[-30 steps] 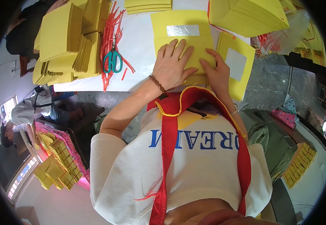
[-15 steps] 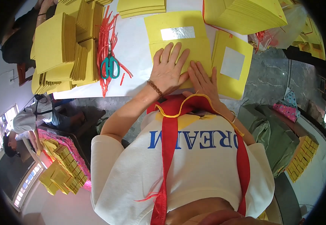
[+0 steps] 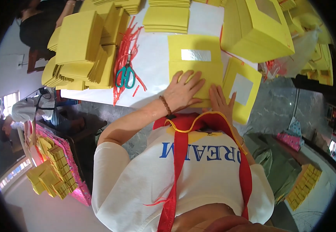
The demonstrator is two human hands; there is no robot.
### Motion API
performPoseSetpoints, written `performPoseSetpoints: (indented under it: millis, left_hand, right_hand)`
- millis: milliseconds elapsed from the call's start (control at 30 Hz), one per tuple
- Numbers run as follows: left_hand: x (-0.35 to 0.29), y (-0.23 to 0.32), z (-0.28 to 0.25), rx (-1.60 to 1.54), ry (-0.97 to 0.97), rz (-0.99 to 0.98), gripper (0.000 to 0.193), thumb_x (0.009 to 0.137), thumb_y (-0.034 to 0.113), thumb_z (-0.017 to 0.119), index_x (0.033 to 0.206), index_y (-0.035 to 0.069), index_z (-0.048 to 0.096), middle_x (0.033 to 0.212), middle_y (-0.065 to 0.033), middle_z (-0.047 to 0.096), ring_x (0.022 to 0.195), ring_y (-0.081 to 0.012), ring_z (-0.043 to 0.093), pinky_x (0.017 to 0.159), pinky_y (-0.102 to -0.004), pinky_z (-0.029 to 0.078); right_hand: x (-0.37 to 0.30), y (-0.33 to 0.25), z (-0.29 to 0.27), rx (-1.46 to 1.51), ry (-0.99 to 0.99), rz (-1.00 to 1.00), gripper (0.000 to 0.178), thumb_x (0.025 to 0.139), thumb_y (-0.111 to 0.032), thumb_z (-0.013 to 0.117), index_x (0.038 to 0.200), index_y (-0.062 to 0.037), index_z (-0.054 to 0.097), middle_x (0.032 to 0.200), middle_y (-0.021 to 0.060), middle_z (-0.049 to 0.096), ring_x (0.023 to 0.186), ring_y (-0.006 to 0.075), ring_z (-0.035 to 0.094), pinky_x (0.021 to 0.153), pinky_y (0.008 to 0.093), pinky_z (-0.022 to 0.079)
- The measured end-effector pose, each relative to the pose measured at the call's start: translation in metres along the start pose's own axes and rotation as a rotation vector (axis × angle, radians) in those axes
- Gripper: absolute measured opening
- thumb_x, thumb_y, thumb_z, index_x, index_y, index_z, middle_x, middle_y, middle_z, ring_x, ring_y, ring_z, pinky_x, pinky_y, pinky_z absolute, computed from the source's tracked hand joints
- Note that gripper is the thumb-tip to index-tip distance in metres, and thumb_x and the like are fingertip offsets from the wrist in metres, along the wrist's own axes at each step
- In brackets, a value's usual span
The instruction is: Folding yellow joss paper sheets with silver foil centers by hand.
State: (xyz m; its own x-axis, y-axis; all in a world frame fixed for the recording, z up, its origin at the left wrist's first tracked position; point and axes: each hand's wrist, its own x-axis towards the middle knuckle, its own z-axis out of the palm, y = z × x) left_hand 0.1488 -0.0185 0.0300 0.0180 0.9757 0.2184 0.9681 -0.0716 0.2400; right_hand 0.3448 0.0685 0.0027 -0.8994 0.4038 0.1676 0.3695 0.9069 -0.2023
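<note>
A flat yellow cardboard sheet (image 3: 193, 48) with a clear window strip lies on the white table (image 3: 156, 62) in front of me. My left hand (image 3: 183, 92) presses flat on its near half, fingers spread, a bead bracelet on the wrist. My right hand (image 3: 219, 101) lies flat beside it at the sheet's near right corner. Both hands hold nothing. A second yellow sheet (image 3: 242, 89) with a window panel overhangs the table edge just right of my right hand.
Green-handled scissors (image 3: 125, 75) lie on a bundle of red strings (image 3: 123, 62) to the left. Stacks of folded yellow cards (image 3: 79, 42) stand at far left, another stack (image 3: 166, 18) behind. An assembled yellow box (image 3: 257, 29) stands at right. A person sits at lower left.
My head has shifted, so the table appears lower in view. Both hands stay pressed on the yellow sheet; the right hand has slid slightly toward its near right corner.
</note>
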Motion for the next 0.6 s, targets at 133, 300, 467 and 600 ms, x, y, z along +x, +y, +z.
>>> performPoseSetpoints:
  millis: [133, 300, 467, 600]
  left_hand:
    - [0.001, 0.003, -0.004, 0.030, 0.035, 0.072, 0.064, 0.075, 0.046, 0.062, 0.122, 0.005, 0.050, 0.129, -0.0129, 0.044, 0.116, -0.0285, 0.040, 0.094, -0.0449, 0.032]
    - [0.006, 0.010, -0.002, 0.195, -0.032, 0.098, 0.059, 0.076, 0.035, 0.062, 0.123, 0.001, 0.049, 0.128, -0.0196, 0.046, 0.098, -0.0272, 0.048, 0.079, -0.0354, 0.040]
    - [0.018, 0.014, -0.020, 0.219, -0.091, 0.069, 0.053, 0.074, 0.021, 0.062, 0.122, 0.001, 0.051, 0.107, -0.0165, 0.055, 0.094, -0.0267, 0.053, 0.072, -0.0340, 0.043]
    - [0.041, -0.030, -0.083, -0.272, -0.120, -0.110, 0.049, 0.073, 0.009, 0.060, 0.122, 0.008, 0.053, 0.083, -0.0141, 0.056, 0.089, -0.0288, 0.056, 0.071, -0.0371, 0.046]
  right_hand:
    - [-0.002, 0.003, -0.002, 0.146, -0.017, -0.001, 0.073, 0.079, -0.050, 0.056, 0.135, -0.0067, 0.039, 0.145, 0.0087, 0.030, 0.135, 0.0225, 0.027, 0.105, 0.0618, 0.007]
    - [0.004, 0.011, -0.025, 0.557, -0.099, 0.092, 0.068, 0.085, -0.044, 0.051, 0.138, -0.0045, 0.034, 0.145, 0.0137, 0.029, 0.136, 0.0268, 0.024, 0.110, 0.0477, 0.013]
    - [0.017, 0.015, -0.051, 1.141, 0.029, 0.296, 0.060, 0.092, -0.034, 0.043, 0.140, -0.0024, 0.028, 0.146, 0.0152, 0.028, 0.136, 0.0277, 0.022, 0.111, 0.0371, 0.018]
    - [0.016, 0.016, -0.040, 1.206, 0.192, 0.367, 0.057, 0.094, -0.034, 0.040, 0.140, -0.0030, 0.029, 0.145, 0.0131, 0.028, 0.136, 0.0254, 0.023, 0.111, 0.0378, 0.017]
